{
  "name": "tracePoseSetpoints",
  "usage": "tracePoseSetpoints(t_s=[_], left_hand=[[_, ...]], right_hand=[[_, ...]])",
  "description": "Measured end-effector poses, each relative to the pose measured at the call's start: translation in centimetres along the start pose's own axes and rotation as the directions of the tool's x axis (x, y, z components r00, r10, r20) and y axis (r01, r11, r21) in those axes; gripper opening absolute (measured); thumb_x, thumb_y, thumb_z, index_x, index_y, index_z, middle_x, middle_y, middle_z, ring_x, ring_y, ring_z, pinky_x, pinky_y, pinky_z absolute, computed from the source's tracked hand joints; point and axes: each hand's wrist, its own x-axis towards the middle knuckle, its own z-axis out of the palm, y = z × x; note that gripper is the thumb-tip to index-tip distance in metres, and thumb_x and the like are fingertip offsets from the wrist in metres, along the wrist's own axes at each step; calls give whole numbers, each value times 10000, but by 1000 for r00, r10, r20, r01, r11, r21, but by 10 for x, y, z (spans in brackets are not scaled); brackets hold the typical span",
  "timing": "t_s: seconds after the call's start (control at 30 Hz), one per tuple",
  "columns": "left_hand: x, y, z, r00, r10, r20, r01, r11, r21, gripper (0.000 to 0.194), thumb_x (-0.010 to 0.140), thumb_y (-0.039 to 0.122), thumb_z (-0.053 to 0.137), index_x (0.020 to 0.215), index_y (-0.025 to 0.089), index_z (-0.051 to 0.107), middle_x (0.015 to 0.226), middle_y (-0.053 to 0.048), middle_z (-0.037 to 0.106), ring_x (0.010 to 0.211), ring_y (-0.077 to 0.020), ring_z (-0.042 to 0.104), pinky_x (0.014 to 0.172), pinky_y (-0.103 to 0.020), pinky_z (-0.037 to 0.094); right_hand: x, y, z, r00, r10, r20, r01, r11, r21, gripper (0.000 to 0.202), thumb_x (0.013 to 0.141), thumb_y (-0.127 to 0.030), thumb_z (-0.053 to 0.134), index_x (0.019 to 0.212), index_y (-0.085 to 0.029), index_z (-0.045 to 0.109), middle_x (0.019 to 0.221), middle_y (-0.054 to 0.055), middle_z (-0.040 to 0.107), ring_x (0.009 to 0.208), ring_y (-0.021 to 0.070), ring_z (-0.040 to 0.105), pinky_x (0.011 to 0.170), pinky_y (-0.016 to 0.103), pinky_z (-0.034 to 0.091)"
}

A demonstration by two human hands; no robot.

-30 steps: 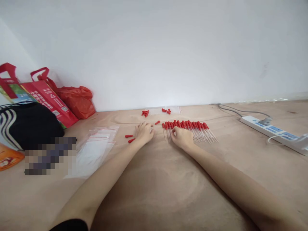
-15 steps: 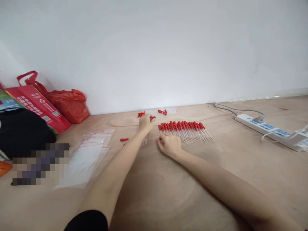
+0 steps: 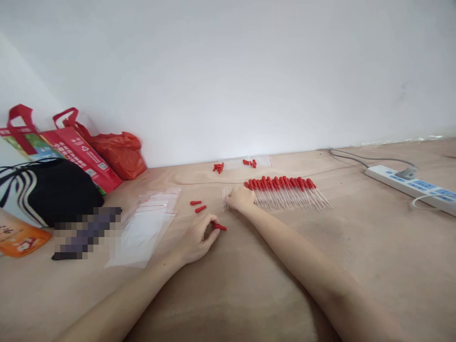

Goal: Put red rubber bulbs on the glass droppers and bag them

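Note:
My left hand [image 3: 199, 237] pinches a red rubber bulb [image 3: 220, 227] between thumb and fingertips, just above the table. Two more red bulbs [image 3: 200, 209] lie beyond it. Farther off, my right hand [image 3: 242, 198] is closed, with its fingertips at a few thin clear tubes [image 3: 224, 198]; whether it grips one is hidden. To its right lies a row of droppers [image 3: 281, 190], clear tubes with red bulbs fitted on their far ends.
Loose red bulbs [image 3: 218, 167] lie near the wall beside a small clear bag [image 3: 263, 162]. Clear zip bags [image 3: 146, 228] are stacked at left, near a black drawstring bag [image 3: 71, 194] and red bags [image 3: 117, 154]. A power strip [image 3: 409, 183] with cables sits at right.
My left hand has drawn back toward me from the far bulbs, bringing a red bulb. My right hand has shifted left to the loose clear tubes. The view has turned slightly left.

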Motion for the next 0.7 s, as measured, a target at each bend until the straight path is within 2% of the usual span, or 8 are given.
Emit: tracePoseSetpoints(t_s=[0.07, 0.17, 0.33, 0.47, 0.57, 0.63, 0.67, 0.7], left_hand=[[-2, 4, -1, 998, 30, 55, -32, 999, 40, 51, 779, 170, 424, 781, 185, 473, 754, -19, 549, 688, -145, 524, 647, -291, 447], [-2, 4, 2, 996, 62, 60, -66, 996, 66, 56, 779, 204, 459, 728, 186, 474, 722, -13, 547, 675, -146, 520, 638, -284, 448], [-3, -4, 8, 998, 46, -38, -40, 989, 139, 123, 789, 270, 500, 874, 185, 528, 857, -46, 572, 788, -173, 548, 689, -310, 460], [-3, -9, 10, 991, 96, -92, -77, 979, 190, 142, 821, 255, 458, 807, 179, 578, 857, -55, 566, 807, -180, 551, 727, -334, 452], [-2, -10, 11, 989, 80, -122, -52, 973, 223, 132, 827, 252, 447, 823, 180, 558, 821, -47, 585, 803, -193, 546, 732, -355, 432], [1, -8, 13, 991, 44, -126, -15, 975, 223, 118, 830, 246, 439, 842, 178, 535, 793, -39, 598, 779, -194, 547, 729, -360, 417], [3, -6, 14, 992, 35, -122, -7, 976, 216, 116, 834, 241, 431, 855, 178, 527, 796, -37, 606, 777, -193, 549, 737, -363, 408], [5, -4, 17, 993, 36, -114, -12, 979, 204, 122, 840, 233, 419, 880, 180, 522, 813, -36, 614, 785, -191, 551, 752, -366, 397]], right_hand=[[1, -1, 0, 1000, 3, 9, -3, 1000, -7, 315, 748, -316, 460, 943, -140, 634, 984, 154, 629, 879, 233, 602, 681, 304, 443], [2, -3, -1, 1000, -6, 20, 6, 1000, -22, 330, 741, -321, 484, 969, -131, 630, 984, 166, 627, 901, 232, 595, 698, 300, 440], [3, -8, 0, 999, -35, 32, 37, 998, -49, 287, 763, -273, 481, 956, -125, 633, 961, 177, 631, 910, 228, 592, 706, 300, 432], [-1, -4, -4, 998, -62, 16, 63, 996, -67, 263, 801, -227, 433, 915, -90, 626, 929, 193, 630, 879, 226, 597, 694, 296, 424], [-13, 10, -12, 995, -97, -29, 94, 992, -83, 289, 838, -215, 373, 972, -61, 578, 949, 197, 612, 882, 230, 582, 712, 306, 410], [-26, 29, -16, 980, -185, -78, 179, 980, -84, 305, 864, -216, 322, 1019, -54, 528, 958, 178, 601, 877, 226, 570, 722, 314, 400], [-33, 40, -18, 948, -294, -124, 287, 955, -73, 299, 874, -218, 303, 1011, -58, 515, 928, 159, 603, 835, 219, 571, 706, 313, 399], [-41, 53, -19, 896, -415, -159, 412, 910, -58, 281, 881, -220, 294, 974, -75, 516, 900, 138, 604, 810, 208, 564, 703, 311, 395]])
